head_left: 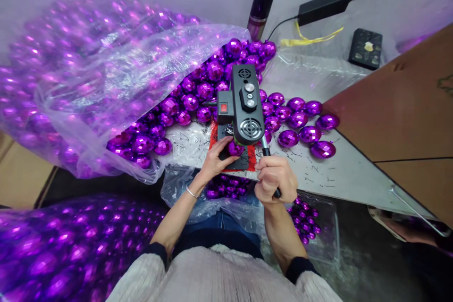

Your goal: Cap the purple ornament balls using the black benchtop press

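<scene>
The right grip (276, 179) wraps the lever (265, 151); the left grip (215, 156) holds a glossy, faceted purple ball (235, 148) under the boxy black machine's (247, 104) 6 o'clock end. I'd worry those close fingers get pinched if the lever drops, or the slick ball skews. Egg-shaped loose balls (297, 120) at 3 o'clock could roll if bumped; crinkly film (148, 61) drapes at 10 o'clock.

**Looking Down From Your Own Head**

Worn on your head, one camera faces forward and steeply down at close range, with your shirt (208, 273) along the lower edge, your left hand (215, 158) and right hand (278, 178) near mid-frame, the black machine (253, 112) shown from above, and the table (357, 179) spreading around it.
</scene>
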Demonstrator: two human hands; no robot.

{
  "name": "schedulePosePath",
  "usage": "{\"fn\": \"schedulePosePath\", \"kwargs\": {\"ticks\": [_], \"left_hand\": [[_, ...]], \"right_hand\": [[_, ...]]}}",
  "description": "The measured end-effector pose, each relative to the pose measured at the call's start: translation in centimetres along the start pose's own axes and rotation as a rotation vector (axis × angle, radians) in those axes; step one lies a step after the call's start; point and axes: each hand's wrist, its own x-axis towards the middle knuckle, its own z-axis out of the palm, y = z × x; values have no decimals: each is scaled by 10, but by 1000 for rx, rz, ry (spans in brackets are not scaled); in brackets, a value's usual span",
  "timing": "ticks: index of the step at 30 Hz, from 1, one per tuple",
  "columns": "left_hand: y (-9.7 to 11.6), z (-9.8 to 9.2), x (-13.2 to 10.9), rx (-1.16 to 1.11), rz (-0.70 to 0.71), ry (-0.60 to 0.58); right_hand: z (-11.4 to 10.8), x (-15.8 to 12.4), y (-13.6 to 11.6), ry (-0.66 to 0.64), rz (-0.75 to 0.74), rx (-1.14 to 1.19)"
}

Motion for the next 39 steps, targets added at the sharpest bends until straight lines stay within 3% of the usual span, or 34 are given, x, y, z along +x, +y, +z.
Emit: {"fn": "schedulePosePath", "kwargs": {"ticks": [6, 12, 27, 33, 36, 39], "left_hand": [[0, -2, -1, -41, -2, 4], [1, -3, -1, -43, -33, -2], [0, -2, 0, -31, 2, 13], [-4, 1, 0, -10, 13, 34], [-5, 1, 2, -13, 27, 31], [-6, 0, 4, -11, 43, 35]], "right_hand": [[4, -17, 11, 4, -43, -11], [15, -34, 25, 103, -116, 19], [29, -45, 30, 178, -54, 190], [36, -60, 38, 179, -57, 125], [34, -57, 40, 171, -86, 83], [26, -38, 29, 172, -85, 52]]}}
